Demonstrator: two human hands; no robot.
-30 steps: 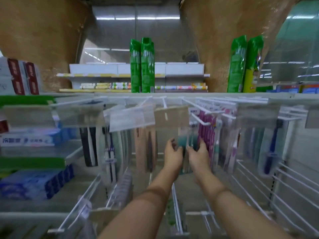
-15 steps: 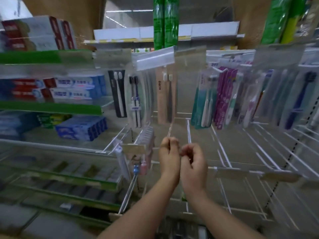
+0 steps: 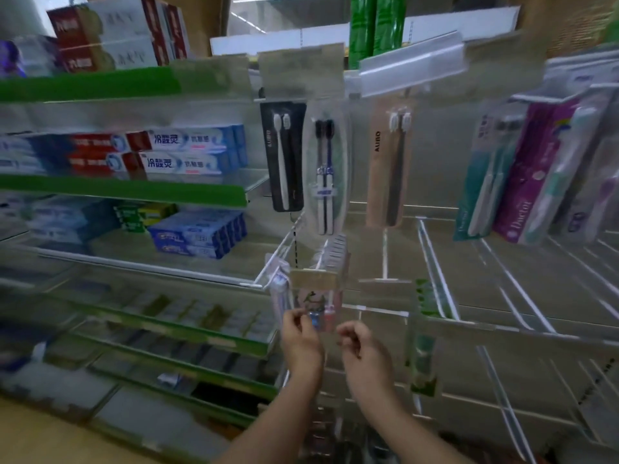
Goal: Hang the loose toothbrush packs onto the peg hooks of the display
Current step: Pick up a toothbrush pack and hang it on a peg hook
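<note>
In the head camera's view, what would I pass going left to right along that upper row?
Blue toothpaste boxes → black toothbrush pack → clear pack with dark-bristled brushes → beige pack → teal pack → purple pack.

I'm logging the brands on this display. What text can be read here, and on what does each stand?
"AURO", vertical: black toothbrush pack and tan toothbrush pack.
"Doctor": purple pack.
"冷酸灵", "抗敏感": blue toothpaste boxes.
Too blurred to read: red-and-white boxes on top, lower blue boxes, small pack low in the middle.
</note>
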